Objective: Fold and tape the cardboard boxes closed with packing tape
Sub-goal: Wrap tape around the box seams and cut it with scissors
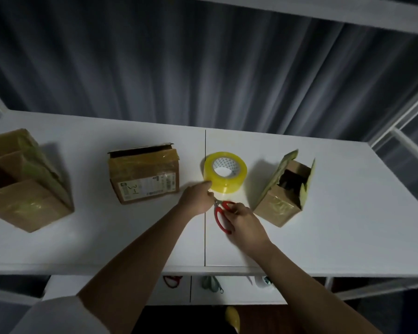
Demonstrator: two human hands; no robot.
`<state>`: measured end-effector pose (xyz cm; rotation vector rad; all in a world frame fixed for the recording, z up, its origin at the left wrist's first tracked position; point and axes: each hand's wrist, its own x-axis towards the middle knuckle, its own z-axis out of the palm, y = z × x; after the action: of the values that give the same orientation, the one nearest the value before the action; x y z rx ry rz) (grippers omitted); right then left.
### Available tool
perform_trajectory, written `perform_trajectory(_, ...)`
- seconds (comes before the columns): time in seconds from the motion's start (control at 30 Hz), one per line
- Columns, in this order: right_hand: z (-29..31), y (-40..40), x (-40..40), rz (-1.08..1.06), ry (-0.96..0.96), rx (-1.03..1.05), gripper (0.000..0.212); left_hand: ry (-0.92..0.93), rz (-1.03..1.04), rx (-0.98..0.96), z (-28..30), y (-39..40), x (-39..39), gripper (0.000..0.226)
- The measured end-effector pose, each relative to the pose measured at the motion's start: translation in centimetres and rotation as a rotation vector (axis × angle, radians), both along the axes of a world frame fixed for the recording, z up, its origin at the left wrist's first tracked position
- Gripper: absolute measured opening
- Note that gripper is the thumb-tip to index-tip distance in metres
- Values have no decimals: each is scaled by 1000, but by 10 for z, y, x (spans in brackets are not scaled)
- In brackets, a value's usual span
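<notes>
Right hand [245, 225], lower centre, fingers curled round the red scissors [223, 216]; blades point up-left toward the tape. Left hand [196, 197] pinches at the tape roll [225, 172] edge, likely the loose end. Roll lies flat at centre, hole up; light, stiff, sticky film, best held by the rim. Boxes: left [22, 182], middle [144, 173], right [285, 191], flaps open; light, crushable.

A packing station: white shelving unit [299, 145] (grey curtain [179, 68] behind), boxes, tape.

Left box [22, 182] cut by frame edge, scissor blades [216, 201] hidden behind left hand [196, 197]
</notes>
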<state>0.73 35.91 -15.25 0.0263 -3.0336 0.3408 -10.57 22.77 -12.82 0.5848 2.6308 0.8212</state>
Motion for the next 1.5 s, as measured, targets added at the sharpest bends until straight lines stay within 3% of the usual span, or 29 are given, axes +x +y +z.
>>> perform_trajectory(0.1,5,8,4,34,8,-7,35,-71,14,11,2,6,0,50)
perform_trajectory(0.2,12,8,0,-52,-6,-92,45,-25,5,1,2,3,-4,46)
perform_trajectory(0.33,14,-3,-14,-174,-44,-67,42,379,-21,-177,10,1,-3,20)
perform_trajectory(0.47,17,-4,-18,-185,-82,111,41,630,16,-368,12,5,2,18)
perform_trajectory(0.6,17,-1,-21,-98,19,162,42,791,1,-112,5,1,-10,18)
perform_trajectory(0.7,16,6,-22,-16,-6,96,35,622,-245,47,8,1,-31,35)
perform_trajectory(0.77,18,12,-19,-2,-38,-38,32,416,-390,-12,4,0,-40,44)
perform_trajectory(0.83,17,15,-11,16,-36,-67,34,269,-400,-30,-1,-2,-43,43)
perform_trajectory(1.13,18,21,28,128,-7,160,25,196,-418,18,-3,-3,-53,41)
perform_trajectory(1.27,15,21,20,14,-77,235,40,66,-356,85,2,0,-46,46)
perform_trajectory(1.33,24,13,14,-10,-112,314,33,5,-269,200,-1,-1,-36,59)
perform_trajectory(1.43,48,2,0,-84,-132,265,31,45,-107,203,-9,-9,-17,85)
perform_trajectory(1.5,58,3,-19,-91,-85,187,37,76,9,186,-17,-12,-10,88)
